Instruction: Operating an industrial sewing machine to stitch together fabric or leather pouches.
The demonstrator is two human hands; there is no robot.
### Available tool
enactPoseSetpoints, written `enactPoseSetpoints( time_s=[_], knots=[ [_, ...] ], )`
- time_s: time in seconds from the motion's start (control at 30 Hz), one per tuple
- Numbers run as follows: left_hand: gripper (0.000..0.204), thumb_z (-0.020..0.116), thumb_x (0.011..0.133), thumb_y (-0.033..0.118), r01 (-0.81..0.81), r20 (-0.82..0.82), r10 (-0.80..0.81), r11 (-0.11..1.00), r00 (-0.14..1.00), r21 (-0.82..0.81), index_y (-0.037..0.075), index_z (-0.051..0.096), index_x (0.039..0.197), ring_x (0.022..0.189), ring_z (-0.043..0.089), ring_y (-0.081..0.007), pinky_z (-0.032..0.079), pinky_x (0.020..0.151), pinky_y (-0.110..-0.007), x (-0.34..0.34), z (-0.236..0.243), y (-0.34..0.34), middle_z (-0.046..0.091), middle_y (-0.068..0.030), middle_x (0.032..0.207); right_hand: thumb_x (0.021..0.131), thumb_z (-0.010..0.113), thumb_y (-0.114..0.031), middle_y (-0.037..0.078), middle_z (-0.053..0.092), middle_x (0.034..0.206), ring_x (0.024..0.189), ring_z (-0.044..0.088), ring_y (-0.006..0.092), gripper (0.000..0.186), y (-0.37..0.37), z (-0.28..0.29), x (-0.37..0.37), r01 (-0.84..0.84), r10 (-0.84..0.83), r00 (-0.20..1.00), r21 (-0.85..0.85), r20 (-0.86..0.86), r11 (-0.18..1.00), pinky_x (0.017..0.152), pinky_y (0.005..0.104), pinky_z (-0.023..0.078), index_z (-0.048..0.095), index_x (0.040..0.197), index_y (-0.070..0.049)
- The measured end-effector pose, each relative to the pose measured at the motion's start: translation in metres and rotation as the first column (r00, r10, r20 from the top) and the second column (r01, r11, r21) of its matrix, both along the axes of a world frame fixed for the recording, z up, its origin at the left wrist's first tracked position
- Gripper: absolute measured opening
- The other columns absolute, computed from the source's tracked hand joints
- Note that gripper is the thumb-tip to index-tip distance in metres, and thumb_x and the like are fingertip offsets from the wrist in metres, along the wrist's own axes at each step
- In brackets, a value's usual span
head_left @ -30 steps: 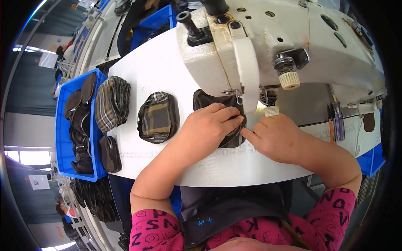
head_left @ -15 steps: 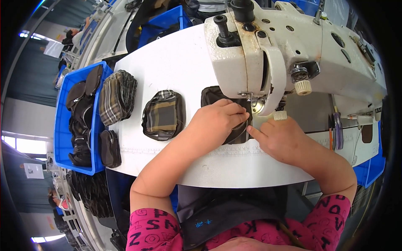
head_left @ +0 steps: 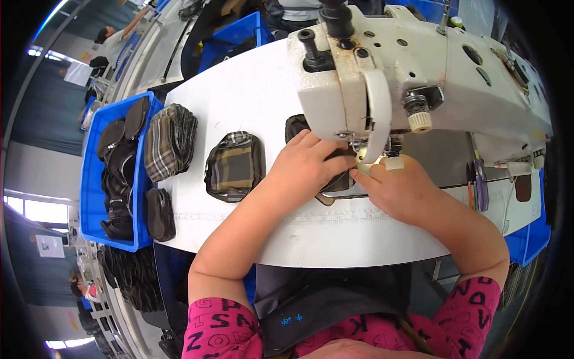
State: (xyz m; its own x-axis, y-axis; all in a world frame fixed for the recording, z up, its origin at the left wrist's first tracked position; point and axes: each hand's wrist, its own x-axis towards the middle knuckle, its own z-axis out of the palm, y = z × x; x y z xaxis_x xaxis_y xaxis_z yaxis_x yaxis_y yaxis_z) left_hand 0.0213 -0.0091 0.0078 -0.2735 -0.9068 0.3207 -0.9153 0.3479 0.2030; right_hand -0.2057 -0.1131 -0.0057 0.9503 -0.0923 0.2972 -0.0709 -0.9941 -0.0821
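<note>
A dark brown fabric piece with a zipper (head_left: 339, 183) lies under the head of a white sewing machine (head_left: 335, 90). My left hand (head_left: 311, 164) rests on this piece, its thumb and fingers closed on the fabric beside the presser foot. On the other side, my right hand (head_left: 399, 190) has its fingers curled, with the index fingertip and thumb at the fabric's edge close to the needle area. The needle itself and much of the piece are hidden by my hands and the machine. Left of my left hand sits a plaid fabric pouch piece (head_left: 234, 167).
A stack of plaid pieces (head_left: 170, 143) and a dark pouch (head_left: 159, 215) stand beside a blue bin (head_left: 89, 179) of dark pouches. Right of the machine lie purple-handled snips (head_left: 481, 185). Another blue bin (head_left: 263, 30) is behind the table; a person (head_left: 113, 42) is farther off.
The fabric piece has shifted and turned under the machine, its lower corner now showing below my left hand. My left thumb has spread toward the presser foot; my right hand has moved slightly left.
</note>
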Motion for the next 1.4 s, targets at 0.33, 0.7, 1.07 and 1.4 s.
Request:
enactPoseSetpoints(
  time_s=[0.33, 0.7, 1.07, 1.4],
  knots=[
    [0.023, 0.087, 0.078, 0.026, -0.017, -0.14, 0.016, 1.0, 0.99, -0.008, 0.014, 0.077, 0.095, 0.093, 0.068, -0.0272, 0.053, 0.077, -0.042, 0.002, 0.001, -0.001, 0.071, -0.0027, 0.098, 0.079, 0.074, -0.013, 0.0, 0.062, 0.071, 0.078, 0.061, 0.0246, 0.04, -0.004, -0.011, 0.004, 0.047, -0.047, 0.999, 0.008, 0.026, 0.999, 0.067, 0.0386, 0.047, 0.073, 0.119, -0.012],
    [0.016, 0.085, 0.079, 0.019, -0.148, -0.037, 0.156, 0.974, 0.987, 0.169, 0.009, 0.076, 0.088, 0.125, 0.052, -0.0319, 0.041, 0.104, -0.044, -0.001, 0.025, 0.021, 0.064, -0.0073, 0.124, 0.076, 0.079, -0.016, 0.008, 0.062, 0.137, 0.089, 0.063, 0.027, 0.046, 0.001, -0.011, 0.003, 0.076, -0.073, 0.99, -0.02, 0.123, 0.997, 0.077, 0.042, 0.05, 0.076, 0.122, -0.018],
    [0.027, 0.082, 0.073, 0.015, -0.229, 0.028, 0.229, 0.973, 0.973, 0.023, 0.009, 0.067, 0.095, 0.109, 0.059, -0.0277, 0.042, 0.098, -0.05, -0.021, 0.017, 0.018, 0.065, -0.0035, 0.113, 0.082, 0.076, -0.023, 0.0, 0.066, 0.081, 0.084, 0.058, 0.0239, 0.042, 0.001, -0.026, 0.008, 0.047, -0.038, 0.993, -0.083, 0.11, 0.995, 0.073, 0.0401, 0.046, 0.071, 0.121, -0.009],
    [0.032, 0.079, 0.074, 0.015, -0.224, -0.005, 0.225, 0.966, 0.974, -0.127, 0.011, 0.074, 0.106, 0.109, 0.061, -0.0292, 0.042, 0.097, -0.05, -0.024, 0.005, 0.008, 0.068, -0.0039, 0.11, 0.086, 0.079, -0.03, 0.001, 0.062, 0.077, 0.078, 0.06, 0.0216, 0.039, 0.004, -0.019, 0.007, 0.041, -0.042, 0.982, 0.01, 0.185, 0.999, 0.069, 0.0383, 0.046, 0.069, 0.117, -0.008]
  ],
)
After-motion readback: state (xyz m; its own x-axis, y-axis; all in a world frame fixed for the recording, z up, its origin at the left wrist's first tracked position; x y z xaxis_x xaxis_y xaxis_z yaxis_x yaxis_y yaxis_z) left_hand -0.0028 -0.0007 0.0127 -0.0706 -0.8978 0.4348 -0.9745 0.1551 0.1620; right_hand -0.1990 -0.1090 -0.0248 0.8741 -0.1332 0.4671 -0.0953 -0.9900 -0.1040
